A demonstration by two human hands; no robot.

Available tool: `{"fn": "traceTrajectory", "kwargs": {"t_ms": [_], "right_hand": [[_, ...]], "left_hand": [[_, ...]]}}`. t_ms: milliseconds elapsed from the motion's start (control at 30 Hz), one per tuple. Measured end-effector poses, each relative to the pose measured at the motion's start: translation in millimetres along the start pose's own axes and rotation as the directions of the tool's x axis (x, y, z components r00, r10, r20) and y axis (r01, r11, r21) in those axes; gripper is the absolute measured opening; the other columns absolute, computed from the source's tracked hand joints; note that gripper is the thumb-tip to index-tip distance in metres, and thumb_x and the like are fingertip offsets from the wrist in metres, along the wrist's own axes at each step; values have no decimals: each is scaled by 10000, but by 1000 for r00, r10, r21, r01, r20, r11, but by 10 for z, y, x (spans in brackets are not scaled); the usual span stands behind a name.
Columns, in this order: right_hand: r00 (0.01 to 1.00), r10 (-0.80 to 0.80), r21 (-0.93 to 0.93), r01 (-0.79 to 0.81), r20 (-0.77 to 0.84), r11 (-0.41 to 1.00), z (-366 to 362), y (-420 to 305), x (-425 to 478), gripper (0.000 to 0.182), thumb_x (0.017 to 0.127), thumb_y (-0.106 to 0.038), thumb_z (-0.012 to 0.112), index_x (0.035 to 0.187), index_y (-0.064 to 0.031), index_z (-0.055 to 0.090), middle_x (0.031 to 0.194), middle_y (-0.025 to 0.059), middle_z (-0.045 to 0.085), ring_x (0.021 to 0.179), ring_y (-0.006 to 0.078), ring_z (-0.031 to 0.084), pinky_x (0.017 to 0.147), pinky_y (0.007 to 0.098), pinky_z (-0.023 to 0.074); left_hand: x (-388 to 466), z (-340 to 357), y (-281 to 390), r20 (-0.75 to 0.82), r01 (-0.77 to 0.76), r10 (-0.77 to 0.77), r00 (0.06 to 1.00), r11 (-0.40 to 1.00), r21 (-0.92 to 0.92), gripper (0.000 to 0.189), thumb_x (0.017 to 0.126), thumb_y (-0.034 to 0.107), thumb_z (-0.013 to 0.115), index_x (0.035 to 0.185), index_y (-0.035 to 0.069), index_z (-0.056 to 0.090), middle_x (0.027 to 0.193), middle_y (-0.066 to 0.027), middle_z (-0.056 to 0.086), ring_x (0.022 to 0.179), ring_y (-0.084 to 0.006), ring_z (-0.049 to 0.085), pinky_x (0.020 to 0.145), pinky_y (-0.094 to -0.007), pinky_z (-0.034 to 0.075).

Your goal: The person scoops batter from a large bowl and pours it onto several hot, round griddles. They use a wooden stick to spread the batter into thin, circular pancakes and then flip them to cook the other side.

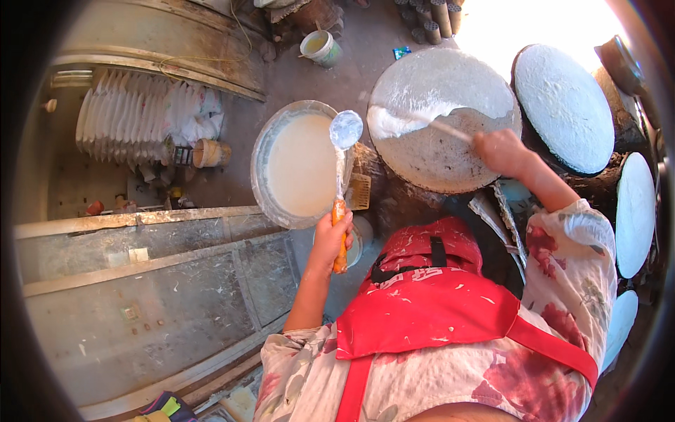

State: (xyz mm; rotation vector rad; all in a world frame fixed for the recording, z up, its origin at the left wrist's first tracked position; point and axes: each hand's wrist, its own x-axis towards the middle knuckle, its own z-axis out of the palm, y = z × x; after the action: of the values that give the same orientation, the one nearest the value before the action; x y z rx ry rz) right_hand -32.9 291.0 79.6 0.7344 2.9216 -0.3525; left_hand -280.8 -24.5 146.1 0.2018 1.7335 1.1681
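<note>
My left hand (335, 236) grips the orange handle of a ladle (346, 129), whose whitish bowl is raised at the right rim of a wide basin of pale batter (299, 163). My right hand (501, 152) is closed on a thin stick-like tool (451, 130) over a large round griddle (437, 163). White batter (393, 122) covers the griddle's far part with a wavy edge; the near part shows bare, speckled surface. The far end of the tool is blurred against the batter, so its shape cannot be told.
To the right stand more round griddles coated white, the nearest one (564, 108) beside mine. A yellow plastic basket (360, 191) sits by the basin. A bucket (320, 48) stands on the floor beyond. Long wood-edged panels (158, 295) lie left, with stacked white bags (132, 121) behind them.
</note>
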Motion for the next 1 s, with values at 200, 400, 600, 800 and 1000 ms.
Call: {"fn": "traceTrajectory", "kwargs": {"t_ms": [200, 400, 600, 800, 1000], "right_hand": [[991, -72, 16, 70, 109, 997, -109, -82, -779, 114, 817, -150, 509, 801, -38, 497, 584, 135, 569, 559, 330, 591, 512, 443, 446], [984, 140, -20, -143, -108, 990, 196, 119, -930, 87, 793, -128, 523, 781, -51, 486, 561, 119, 562, 519, 317, 578, 501, 435, 449], [999, 27, 44, -28, 25, 999, -55, -86, -1204, 170, 838, -211, 529, 767, -61, 497, 567, 125, 568, 542, 336, 588, 513, 454, 442], [993, 115, 74, -113, -23, 991, 131, -244, -1282, 179, 850, -201, 548, 784, -51, 477, 582, 141, 576, 568, 336, 596, 519, 460, 439], [909, 329, 172, -293, -256, 941, 437, -21, -1568, 213, 850, -215, 557, 768, -50, 450, 580, 152, 557, 544, 344, 576, 485, 438, 427]], "left_hand": [[-257, -4, -88, -18, 15, -14, 1000, 999, 42, 234, 883, 183, 578, 1028, 22, 490, 685, -7, 467, 461, -75, 435, 410, -214, 345], [-374, 46, -173, 21, -23, 21, 1000, 995, 97, 243, 884, 187, 582, 1032, 19, 489, 686, 0, 484, 458, -68, 433, 412, -212, 347], [-434, -2, -221, -5, -60, 63, 998, 964, 259, 227, 884, 201, 590, 1014, 39, 499, 625, 10, 478, 452, -69, 439, 412, -226, 351], [-441, 43, -286, 12, -135, 142, 990, 905, 403, 224, 886, 209, 589, 992, 30, 505, 614, -3, 502, 462, -72, 462, 421, -240, 372], [-526, 91, -303, 22, -128, 135, 991, 857, 499, 229, 879, 213, 597, 978, 31, 500, 608, -10, 501, 467, -70, 463, 426, -255, 378]]}}
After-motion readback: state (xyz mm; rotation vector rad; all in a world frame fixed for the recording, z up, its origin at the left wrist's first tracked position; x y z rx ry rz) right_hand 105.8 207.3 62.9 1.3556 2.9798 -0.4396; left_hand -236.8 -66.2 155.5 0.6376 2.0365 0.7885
